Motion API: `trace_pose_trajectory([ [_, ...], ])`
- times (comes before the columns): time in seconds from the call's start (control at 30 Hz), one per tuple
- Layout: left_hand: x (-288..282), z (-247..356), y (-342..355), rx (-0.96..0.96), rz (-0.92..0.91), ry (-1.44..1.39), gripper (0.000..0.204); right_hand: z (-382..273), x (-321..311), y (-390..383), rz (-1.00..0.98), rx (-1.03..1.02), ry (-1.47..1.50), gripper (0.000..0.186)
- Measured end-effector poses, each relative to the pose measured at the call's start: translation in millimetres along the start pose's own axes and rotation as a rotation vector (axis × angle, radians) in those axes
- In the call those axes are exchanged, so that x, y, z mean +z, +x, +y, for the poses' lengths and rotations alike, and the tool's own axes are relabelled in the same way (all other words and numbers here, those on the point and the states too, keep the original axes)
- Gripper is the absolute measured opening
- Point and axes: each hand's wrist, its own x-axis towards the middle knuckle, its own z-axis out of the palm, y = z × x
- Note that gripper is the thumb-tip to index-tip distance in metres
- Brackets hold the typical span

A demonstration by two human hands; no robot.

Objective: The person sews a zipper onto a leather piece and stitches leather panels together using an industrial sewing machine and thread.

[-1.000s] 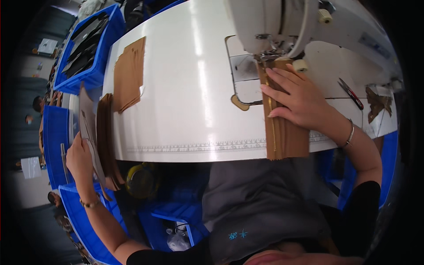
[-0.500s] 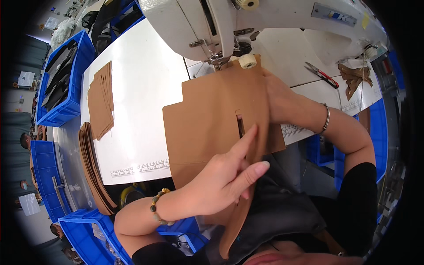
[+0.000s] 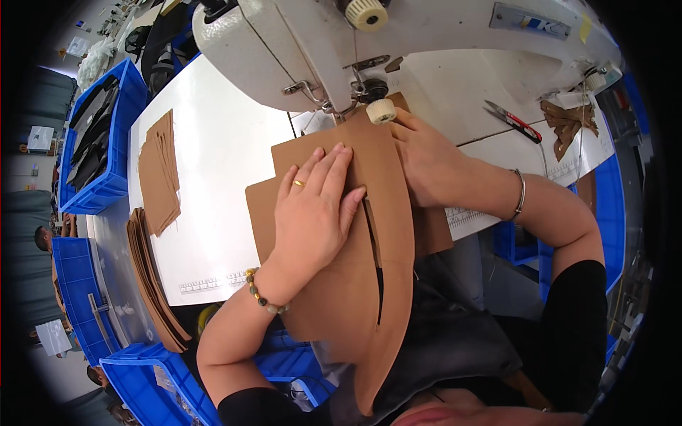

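A large brown fabric panel (image 3: pixel 334 298) lies under the head of a white sewing machine (image 3: pixel 270 57), its near end hanging over the table edge toward my lap. A long slit (image 3: pixel 374 245) runs through the panel. My left hand (image 3: pixel 312 213) rests flat on top, left of the slit, fingers stretched toward the needle area. At the panel's right edge, my right hand (image 3: pixel 430 160) is closed on the fabric beside the machine head; some of its fingertips are hidden by the cloth. The machine head partly hides the needle and presser foot.
Stacked brown pieces (image 3: pixel 160 174) lie on the left of the white table (image 3: pixel 213 234), with more brown strips (image 3: pixel 150 284) hanging over its edge. Red-handled thread snips (image 3: pixel 513 121) and brown scraps (image 3: pixel 568 124) lie on the right. Blue crates (image 3: pixel 106 184) stand alongside.
My left hand has moved from over the panel's right edge to lie flat farther up and left. The slit now shows longer, and the panel has shifted slightly left.
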Motion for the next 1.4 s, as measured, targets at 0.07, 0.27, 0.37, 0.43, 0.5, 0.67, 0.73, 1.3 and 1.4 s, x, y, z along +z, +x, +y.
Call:
trace_pose_trajectory([
  [0.07, -1.4, -7.4, 8.0, -0.005, -0.052, -0.080, 0.055, -0.2, -1.3, -0.2, -0.085, 0.026, -0.004, 0.054],
  [0.27, 3.6, -9.6, 15.0, 0.034, 0.031, -0.043, 0.051, -0.7, -2.9, 0.3, -0.039, 0.013, 0.010, 0.052],
  [0.37, 5.7, -12.7, 17.9, 0.018, 0.027, -0.038, 0.051, -1.7, -4.9, 2.6, -0.078, 0.025, -0.007, 0.051],
  [0.43, 8.1, -17.4, 21.8, 0.011, 0.031, -0.041, 0.051, -2.6, -7.8, 3.0, -0.073, 0.017, 0.012, 0.051],
  [0.5, 11.0, -24.1, 27.6, 0.009, 0.087, -0.037, 0.049, -2.9, -10.4, 2.8, -0.108, 0.027, 0.032, 0.051],
  [0.67, 16.0, -43.7, 53.1, 0.050, 0.241, 0.012, 0.039, -2.5, -7.8, 4.6, -0.055, -0.013, 0.004, 0.058],
  [0.73, 15.2, -52.0, 64.7, 0.030, 0.151, -0.044, 0.031, -1.6, -5.4, 4.3, -0.018, -0.025, -0.005, 0.058],
  [1.3, -0.2, -34.9, 31.0, 0.027, 0.208, -0.109, 0.036, 0.6, -1.9, 2.4, 0.039, -0.015, 0.023, 0.055],
  [1.4, 4.6, -26.7, 20.2, 0.053, 0.132, -0.014, 0.048, 1.6, -1.0, 1.3, 0.083, -0.021, 0.064, 0.054],
])
